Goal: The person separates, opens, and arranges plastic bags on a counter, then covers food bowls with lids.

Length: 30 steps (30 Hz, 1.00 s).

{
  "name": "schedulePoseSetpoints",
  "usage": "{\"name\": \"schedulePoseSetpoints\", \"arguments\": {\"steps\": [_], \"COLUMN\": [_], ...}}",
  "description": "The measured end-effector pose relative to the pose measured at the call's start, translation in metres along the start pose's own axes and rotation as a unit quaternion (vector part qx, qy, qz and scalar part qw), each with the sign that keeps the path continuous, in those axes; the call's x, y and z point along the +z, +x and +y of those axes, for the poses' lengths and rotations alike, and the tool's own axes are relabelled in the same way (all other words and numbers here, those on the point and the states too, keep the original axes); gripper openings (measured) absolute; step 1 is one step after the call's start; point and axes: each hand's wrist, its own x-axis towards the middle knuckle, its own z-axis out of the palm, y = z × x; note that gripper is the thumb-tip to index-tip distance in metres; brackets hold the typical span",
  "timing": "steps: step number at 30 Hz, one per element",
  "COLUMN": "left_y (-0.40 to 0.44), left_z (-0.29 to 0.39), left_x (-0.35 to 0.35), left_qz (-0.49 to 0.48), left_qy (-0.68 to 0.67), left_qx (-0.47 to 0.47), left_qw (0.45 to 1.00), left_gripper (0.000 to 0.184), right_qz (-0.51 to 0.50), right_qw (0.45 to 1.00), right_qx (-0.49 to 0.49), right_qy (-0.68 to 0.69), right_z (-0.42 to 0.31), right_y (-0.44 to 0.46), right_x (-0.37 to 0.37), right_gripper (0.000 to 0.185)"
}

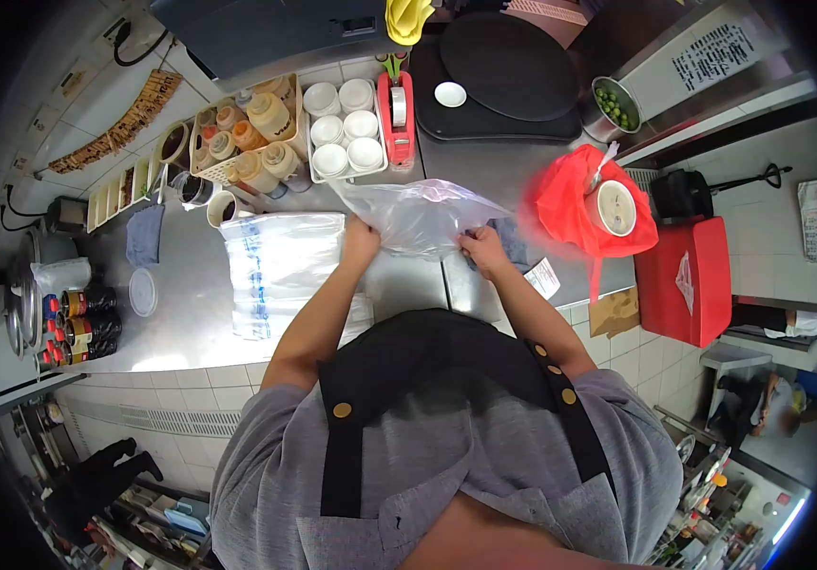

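Observation:
A clear plastic bag (420,220) is spread between my two hands above the steel counter. My left hand (361,243) is closed on its left edge, and my right hand (482,251) pinches the lower right edge. Left of my left hand lies a stack of white plastic bags (285,266) with blue print. To the right, a red plastic bag (565,204) sits open around a round container with a whitish lid (615,208). Between my right hand and the red bag are a blue-grey cloth (511,242) and a printed paper slip (542,277).
Along the back stand a basket of sauce bottles (270,116), a tray of white cups (362,124), a red tape dispenser (397,119) and black trays (508,66). A pot of green pieces (610,109) is back right. A red bin (684,282) stands right; people are farther off.

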Motion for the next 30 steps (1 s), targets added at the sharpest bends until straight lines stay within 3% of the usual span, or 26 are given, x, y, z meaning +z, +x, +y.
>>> {"name": "schedulePoseSetpoints", "arguments": {"steps": [1, 2, 3, 4, 5, 6, 8, 9, 11, 12, 13, 15, 16, 17, 18, 19, 21, 22, 24, 27, 30], "left_y": [0.000, -0.002, -0.006, -0.009, -0.014, -0.021, -0.038, -0.049, -0.076, -0.090, -0.105, -0.137, -0.152, -0.166, -0.178, -0.186, -0.197, -0.198, -0.198, -0.198, -0.198], "left_z": [0.006, 0.012, 0.020, 0.031, 0.038, 0.042, 0.046, 0.049, 0.046, 0.040, 0.028, -0.001, -0.011, -0.021, -0.032, -0.046, -0.055, -0.060, -0.065, -0.048, -0.020], "left_x": [0.004, 0.008, 0.010, 0.010, 0.005, -0.004, -0.023, -0.036, -0.069, -0.083, -0.098, -0.114, -0.112, -0.107, -0.103, -0.098, -0.090, -0.088, -0.088, -0.097, -0.127], "left_qz": [0.004, 0.007, 0.004, 0.009, 0.015, 0.018, 0.130, 0.134, 0.151, 0.182, 0.175, 0.178, 0.183, 0.172, 0.159, 0.117, 0.138, 0.143, 0.191, 0.218, 0.249], "left_qy": [0.081, 0.163, 0.164, 0.200, 0.236, 0.238, 0.137, 0.141, 0.125, 0.161, 0.208, 0.314, 0.317, 0.379, 0.436, 0.406, 0.396, 0.399, 0.336, 0.321, 0.305], "left_qx": [-0.003, -0.005, -0.011, 0.001, 0.013, 0.006, 0.169, 0.165, 0.195, 0.192, 0.156, 0.091, 0.085, 0.021, -0.044, -0.080, -0.031, -0.035, 0.020, -0.034, 0.017], "left_qw": [0.997, 0.987, 0.986, 0.980, 0.972, 0.971, 0.967, 0.967, 0.961, 0.951, 0.950, 0.928, 0.927, 0.909, 0.885, 0.903, 0.907, 0.905, 0.922, 0.921, 0.919], "left_gripper": [0.034, 0.034, 0.034, 0.032, 0.029, 0.029, 0.024, 0.024, 0.020, 0.017, 0.021, 0.038, 0.038, 0.052, 0.066, 0.085, 0.087, 0.087, 0.087, 0.085, 0.084], "right_qz": [0.062, 0.118, 0.114, 0.238, 0.348, 0.341, 0.318, 0.312, 0.255, 0.256, 0.252, -0.025, -0.102, -0.179, -0.182, -0.184, -0.096, -0.100, 0.069, 0.024, 0.022], "right_qw": [0.982, 0.931, 0.932, 0.852, 0.729, 0.732, 0.715, 0.718, 0.604, 0.565, 0.566, 0.681, 0.732, 0.770, 0.762, 0.752, 0.714, 0.712, 0.615, 0.585, 0.646], "right_qx": [-0.010, -0.021, -0.015, -0.163, -0.305, -0.306, -0.191, -0.195, -0.192, -0.203, -0.210, 0.052, -0.023, -0.095, -0.166, -0.236, -0.413, -0.418, -0.489, -0.444, -0.518], "right_qy": [-0.176, -0.345, -0.344, -0.436, -0.504, -0.503, -0.592, -0.591, -0.730, -0.758, -0.756, -0.730, -0.673, -0.605, -0.598, -0.588, -0.558, -0.555, -0.614, -0.678, -0.560], "right_z": [0.003, 0.008, 0.000, -0.030, -0.049, -0.051, -0.049, -0.041, -0.027, -0.026, -0.054, -0.115, -0.113, -0.110, -0.106, -0.100, -0.078, -0.070, -0.058, -0.052, -0.047], "right_y": [0.006, 0.008, -0.006, -0.033, -0.053, -0.062, -0.079, -0.085, -0.092, -0.097, -0.106, -0.123, -0.118, -0.111, -0.102, -0.091, -0.060, -0.043, -0.015, 0.001, -0.001], "right_x": [0.004, 0.010, 0.021, 0.037, 0.050, 0.051, 0.036, 0.030, 0.023, 0.026, 0.042, 0.092, 0.107, 0.122, 0.148, 0.177, 0.220, 0.239, 0.268, 0.271, 0.263], "right_gripper": [0.022, 0.021, 0.021, 0.025, 0.028, 0.028, 0.040, 0.040, 0.048, 0.041, 0.041, 0.034, 0.033, 0.033, 0.031, 0.029, 0.022, 0.022, 0.013, 0.009, 0.001]}}
